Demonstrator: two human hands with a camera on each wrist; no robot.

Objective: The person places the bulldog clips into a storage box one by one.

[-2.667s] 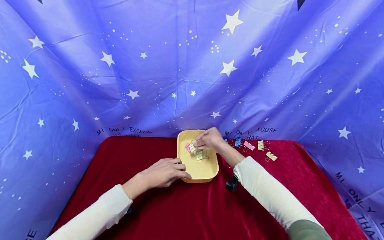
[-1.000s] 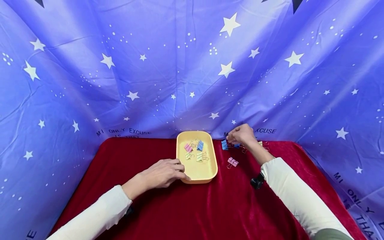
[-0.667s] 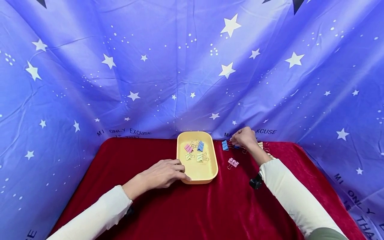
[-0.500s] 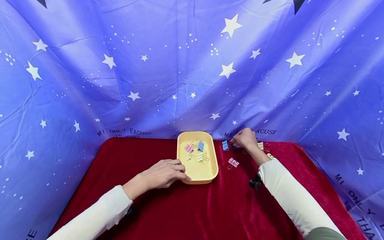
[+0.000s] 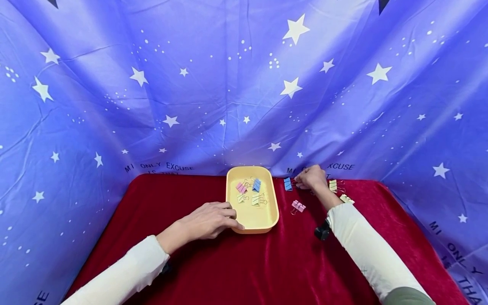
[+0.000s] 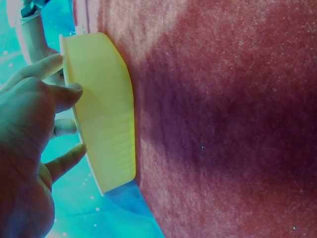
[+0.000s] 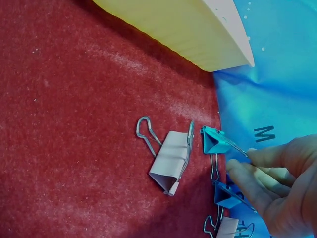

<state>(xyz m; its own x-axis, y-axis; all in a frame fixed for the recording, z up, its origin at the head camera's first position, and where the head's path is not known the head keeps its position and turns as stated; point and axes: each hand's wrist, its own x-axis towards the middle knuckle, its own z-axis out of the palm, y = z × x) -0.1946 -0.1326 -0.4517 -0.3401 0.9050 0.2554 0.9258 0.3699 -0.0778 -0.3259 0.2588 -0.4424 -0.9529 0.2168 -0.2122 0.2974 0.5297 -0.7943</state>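
Observation:
My left hand (image 5: 209,219) holds the yellow plastic tray (image 5: 253,220) at its near-left corner, fingers spread over the rim in the left wrist view. Inside the tray lie several binder clips: a pink one (image 5: 242,187), a blue one (image 5: 256,185) and pale yellow ones (image 5: 257,200). Right of the tray, my right hand (image 5: 312,177) is low over the cloth at the back. Its thumb and forefinger pinch the wire handle of a blue binder clip (image 7: 214,140), which rests on the cloth. A second blue clip (image 7: 227,196) sits just below the fingers in the right wrist view.
A pink binder clip (image 5: 298,206) lies nearer the front, right of the tray. Two pale yellow clips (image 5: 333,185) are beyond the right hand. Red cloth (image 5: 183,271) covers the table; a blue star-patterned curtain (image 5: 213,84) stands close behind.
My right hand has gone from over the tray to the clips at its right, then slightly lower. A blue clip hidden by it earlier now shows in the tray. The left hand stays put.

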